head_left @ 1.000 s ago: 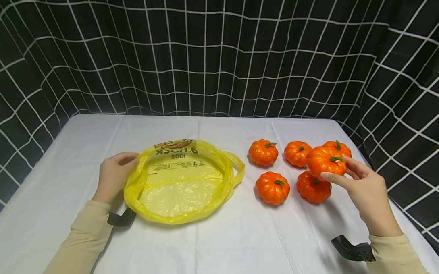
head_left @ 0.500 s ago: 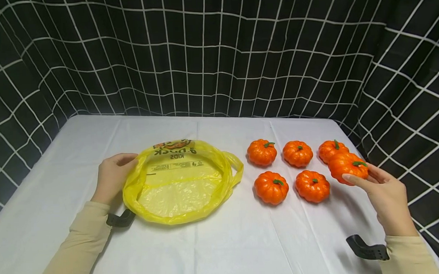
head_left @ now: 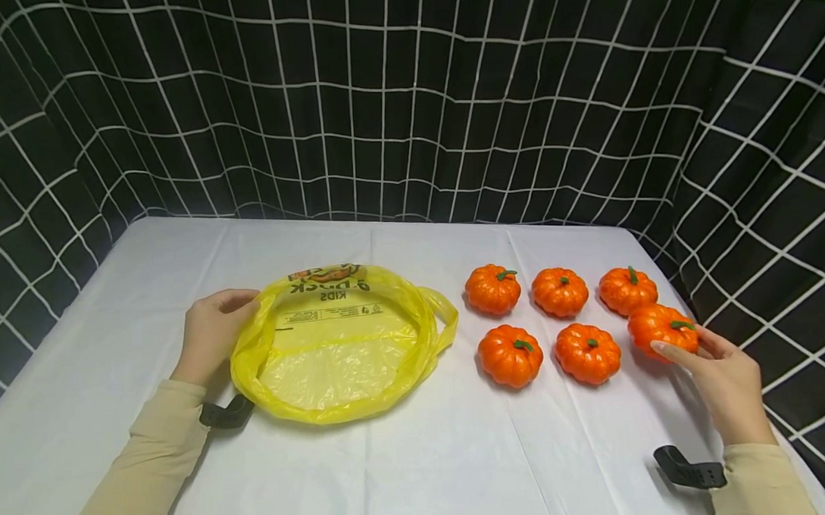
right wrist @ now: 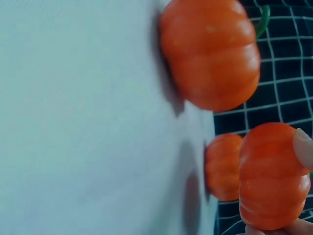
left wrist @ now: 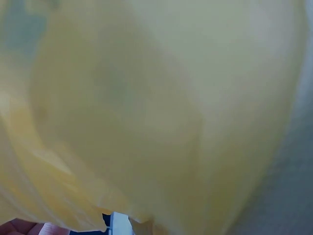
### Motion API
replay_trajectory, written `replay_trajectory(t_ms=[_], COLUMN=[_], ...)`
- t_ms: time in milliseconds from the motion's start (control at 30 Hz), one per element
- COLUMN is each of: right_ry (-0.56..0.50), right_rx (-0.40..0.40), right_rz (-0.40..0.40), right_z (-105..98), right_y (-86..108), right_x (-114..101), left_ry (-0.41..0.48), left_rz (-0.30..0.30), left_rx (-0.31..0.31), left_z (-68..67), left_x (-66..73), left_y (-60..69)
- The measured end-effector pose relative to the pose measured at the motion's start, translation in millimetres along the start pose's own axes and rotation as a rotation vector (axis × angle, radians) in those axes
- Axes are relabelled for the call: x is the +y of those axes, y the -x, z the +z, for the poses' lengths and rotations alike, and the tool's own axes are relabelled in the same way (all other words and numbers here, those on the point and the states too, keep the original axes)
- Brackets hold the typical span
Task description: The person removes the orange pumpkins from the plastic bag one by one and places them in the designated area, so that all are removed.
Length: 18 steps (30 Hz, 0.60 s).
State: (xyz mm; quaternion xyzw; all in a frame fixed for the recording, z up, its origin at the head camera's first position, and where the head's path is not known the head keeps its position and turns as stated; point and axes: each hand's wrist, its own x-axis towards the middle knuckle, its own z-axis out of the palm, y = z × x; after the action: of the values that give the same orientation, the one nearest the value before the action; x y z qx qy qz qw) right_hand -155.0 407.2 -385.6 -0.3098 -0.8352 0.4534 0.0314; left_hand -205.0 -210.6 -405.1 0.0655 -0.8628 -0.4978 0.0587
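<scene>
A yellow plastic bag (head_left: 338, 374) stands with its mouth open upward, its printed inner wall showing. My left hand (head_left: 213, 333) grips the bag's left rim; some of its fingertips are hidden by the plastic. In the left wrist view the bag (left wrist: 146, 107) fills most of the picture. On the right, my right hand (head_left: 727, 383) holds a small orange pumpkin (head_left: 657, 328) with a green stem, thumb in front and fingers behind. The right wrist view has this pumpkin (right wrist: 271, 176) a little above the cloth, its shadow lying beside it.
Several more orange pumpkins stand in two rows, among them a back right one (head_left: 627, 290), a front middle one (head_left: 588, 355) and a front left one (head_left: 510, 358). A white cloth (head_left: 447, 468) covers the table. Black curtains with a white grid (head_left: 380, 99) enclose the back and sides.
My right hand has carried the pumpkin rightward, away from above the front middle one, then lowered it slightly toward the cloth. The left hand and bag have stayed in place.
</scene>
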Motion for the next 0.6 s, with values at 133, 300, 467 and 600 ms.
replay_trajectory(t_ms=[133, 300, 467, 600], right_ry=[-0.007, -0.006, 0.007, 0.009], right_rx=[-0.006, -0.01, -0.008, -0.011], right_rz=[0.011, 0.018, 0.035, 0.043], right_z=[1, 3, 4, 5], right_y=[-5.6, -11.2, -15.0, -17.1], right_x=[8, 14, 19, 21], left_ry=[0.002, 0.005, -0.005, -0.009], left_rz=[-0.003, -0.008, -0.007, -0.007], left_rx=[-0.003, -0.009, -0.007, -0.003], left_z=[0.2, 1.0, 1.5, 1.4], left_x=[-0.8, -1.3, -1.1, -0.6], left_y=[-0.8, -1.4, -1.5, -1.0])
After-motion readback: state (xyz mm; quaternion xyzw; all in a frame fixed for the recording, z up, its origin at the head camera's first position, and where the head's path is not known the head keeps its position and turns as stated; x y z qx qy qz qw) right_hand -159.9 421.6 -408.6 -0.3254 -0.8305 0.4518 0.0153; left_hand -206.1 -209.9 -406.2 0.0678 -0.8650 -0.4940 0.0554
